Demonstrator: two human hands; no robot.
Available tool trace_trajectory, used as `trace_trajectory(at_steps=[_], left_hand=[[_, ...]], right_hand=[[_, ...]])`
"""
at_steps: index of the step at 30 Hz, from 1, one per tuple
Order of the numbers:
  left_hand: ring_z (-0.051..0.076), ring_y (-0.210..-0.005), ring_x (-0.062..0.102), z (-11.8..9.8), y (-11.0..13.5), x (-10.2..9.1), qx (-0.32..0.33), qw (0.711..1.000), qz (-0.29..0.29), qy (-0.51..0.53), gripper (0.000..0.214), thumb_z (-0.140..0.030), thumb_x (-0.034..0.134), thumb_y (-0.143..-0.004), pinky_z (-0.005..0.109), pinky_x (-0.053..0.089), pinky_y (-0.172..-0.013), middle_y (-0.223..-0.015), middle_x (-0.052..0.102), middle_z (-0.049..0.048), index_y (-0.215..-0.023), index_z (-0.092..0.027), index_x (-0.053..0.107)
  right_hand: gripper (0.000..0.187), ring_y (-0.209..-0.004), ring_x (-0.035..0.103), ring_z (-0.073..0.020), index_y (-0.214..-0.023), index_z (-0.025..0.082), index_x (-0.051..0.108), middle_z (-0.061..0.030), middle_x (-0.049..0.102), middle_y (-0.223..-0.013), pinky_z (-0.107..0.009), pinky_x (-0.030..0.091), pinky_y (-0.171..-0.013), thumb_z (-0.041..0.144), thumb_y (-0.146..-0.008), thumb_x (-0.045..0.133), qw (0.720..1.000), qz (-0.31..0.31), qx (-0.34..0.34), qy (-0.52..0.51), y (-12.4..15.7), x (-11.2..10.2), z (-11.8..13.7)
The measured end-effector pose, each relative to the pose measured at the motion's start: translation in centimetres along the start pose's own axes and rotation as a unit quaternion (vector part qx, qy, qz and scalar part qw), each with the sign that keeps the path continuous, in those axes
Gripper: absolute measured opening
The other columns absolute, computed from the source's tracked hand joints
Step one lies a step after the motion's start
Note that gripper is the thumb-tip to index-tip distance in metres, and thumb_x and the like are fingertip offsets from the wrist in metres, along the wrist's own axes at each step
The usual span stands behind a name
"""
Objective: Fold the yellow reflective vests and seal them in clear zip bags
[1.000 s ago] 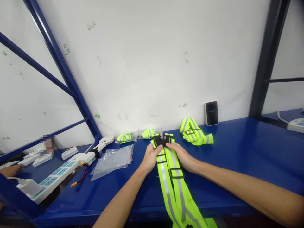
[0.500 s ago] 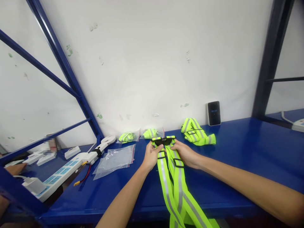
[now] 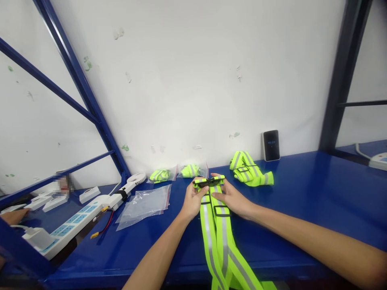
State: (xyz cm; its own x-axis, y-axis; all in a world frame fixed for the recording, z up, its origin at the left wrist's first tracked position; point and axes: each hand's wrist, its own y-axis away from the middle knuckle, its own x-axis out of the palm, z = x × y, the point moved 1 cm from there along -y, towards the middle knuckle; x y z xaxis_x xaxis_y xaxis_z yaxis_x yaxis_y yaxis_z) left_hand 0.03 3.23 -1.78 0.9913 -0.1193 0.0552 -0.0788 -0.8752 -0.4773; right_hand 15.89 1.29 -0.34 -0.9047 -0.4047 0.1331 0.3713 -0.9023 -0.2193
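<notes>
A neon-yellow reflective harness with grey stripes hangs from both hands, its straps running down over the table's front edge. My left hand is closed on the left side of its top, thumb over the black buckle. On the other side, my right hand grips the top of the strap, thumb in front and fingers behind. Two black slide adjusters sit on the straps just below the hands. Another reflective harness lies bundled on the table behind my right hand.
Two bagged harnesses lie by the wall. Flat clear zip bags rest left of my hands. Further left are a power strip, a white fan and a red-black cable. A small black-screened device leans at the wall.
My right thumb has moved left and down across the strap. The harness top has tilted and its right strap with the adjuster has shifted left, nearer the other strap.
</notes>
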Motion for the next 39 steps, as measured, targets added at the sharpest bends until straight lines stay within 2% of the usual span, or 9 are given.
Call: trace_trajectory(at_steps=[6,14,17,22,26,30,34,36,39], left_hand=[[0.021,-0.099,0.061,0.5,0.0,0.1,-0.017,1.000,-0.019,-0.004,0.034,-0.034,0.074,-0.074,0.033,0.043,-0.092,-0.100,0.069,0.0063,-0.101,-0.017,0.063],[0.020,-0.095,0.061,-0.5,-0.1,0.0,0.032,0.998,-0.004,-0.050,0.023,-0.027,0.071,-0.075,0.032,0.043,-0.089,-0.098,0.068,0.0061,-0.095,-0.017,0.065],[0.020,-0.093,0.061,-1.0,-0.3,-0.3,0.055,0.996,0.005,-0.063,0.016,-0.023,0.069,-0.076,0.031,0.044,-0.086,-0.096,0.068,0.0055,-0.090,-0.017,0.066],[0.019,-0.088,0.061,-1.6,-0.2,-0.3,0.046,0.996,-0.011,-0.078,0.010,-0.016,0.064,-0.073,0.029,0.045,-0.080,-0.092,0.067,0.0038,-0.082,-0.017,0.065],[0.017,-0.083,0.060,-2.1,0.4,0.3,0.016,0.999,-0.002,-0.043,0.015,-0.010,0.059,-0.067,0.028,0.047,-0.078,-0.087,0.064,0.0007,-0.078,-0.019,0.061],[0.015,-0.077,0.060,-2.3,1.1,0.6,-0.046,0.998,0.024,0.044,0.033,-0.013,0.065,-0.067,0.026,0.048,-0.074,-0.087,0.063,-0.0023,-0.096,-0.023,0.056],[0.018,-0.089,0.064,-2.0,1.2,0.9,-0.090,0.987,0.041,0.129,0.069,-0.024,0.076,-0.068,0.031,0.050,-0.081,-0.101,0.065,-0.0001,-0.125,-0.031,0.039],[0.021,-0.094,0.066,-1.7,1.1,1.2,-0.111,0.981,0.021,0.160,0.072,-0.029,0.075,-0.072,0.035,0.050,-0.086,-0.108,0.066,0.0031,-0.131,-0.031,0.034],[0.023,-0.098,0.067,-1.3,0.9,1.6,-0.130,0.974,-0.005,0.186,0.060,-0.033,0.074,-0.074,0.038,0.049,-0.090,-0.113,0.066,0.0086,-0.124,-0.023,0.043]], right_hand=[[0.079,-0.106,0.062,-0.0211,-0.140,0.026,0.028,-0.0052,0.063,-0.121,-0.038,0.047,-0.094,0.014,-0.072,0.066,0.998,0.012,0.010,-0.057,0.2,0.4,0.1],[0.100,-0.087,0.067,-0.0195,-0.146,0.031,0.018,0.0019,0.069,-0.090,-0.036,0.050,-0.085,0.014,-0.067,0.076,0.990,0.009,0.064,-0.127,0.2,0.2,0.7],[0.085,-0.091,0.065,-0.0183,-0.140,0.033,0.031,0.0028,0.068,-0.092,-0.032,0.050,-0.083,0.017,-0.070,0.075,0.990,0.037,0.056,-0.120,0.5,0.2,1.6],[0.033,-0.097,0.063,-0.0198,-0.112,0.027,0.058,0.0003,0.067,-0.099,-0.030,0.051,-0.079,0.040,-0.083,0.063,0.982,0.052,0.071,-0.167,0.5,0.2,2.3],[0.024,-0.079,0.065,-0.0175,-0.102,0.022,0.064,-0.0010,0.068,-0.089,-0.029,0.051,-0.073,0.033,-0.082,0.065,0.985,0.022,0.063,-0.161,-0.2,-0.2,1.6],[0.033,-0.075,0.066,-0.0192,-0.112,0.023,0.063,-0.0028,0.071,-0.091,-0.032,0.052,-0.071,0.028,-0.079,0.066,0.985,0.003,0.069,-0.155,-0.2,-0.3,1.2],[0.049,-0.090,0.068,-0.0249,-0.128,0.027,0.054,-0.0039,0.071,-0.106,-0.038,0.053,-0.080,0.033,-0.080,0.063,0.992,-0.013,0.042,-0.115,-0.2,-0.5,1.4],[0.059,-0.107,0.064,-0.0256,-0.136,0.029,0.045,-0.0042,0.064,-0.124,-0.039,0.051,-0.091,0.034,-0.080,0.064,0.996,-0.040,0.004,-0.081,-0.4,-0.8,1.3],[0.072,-0.127,0.050,-0.0230,-0.145,0.027,0.032,-0.0050,0.047,-0.145,-0.036,0.041,-0.105,0.034,-0.081,0.064,0.996,-0.075,-0.041,-0.032,-0.9,-1.2,0.7]])
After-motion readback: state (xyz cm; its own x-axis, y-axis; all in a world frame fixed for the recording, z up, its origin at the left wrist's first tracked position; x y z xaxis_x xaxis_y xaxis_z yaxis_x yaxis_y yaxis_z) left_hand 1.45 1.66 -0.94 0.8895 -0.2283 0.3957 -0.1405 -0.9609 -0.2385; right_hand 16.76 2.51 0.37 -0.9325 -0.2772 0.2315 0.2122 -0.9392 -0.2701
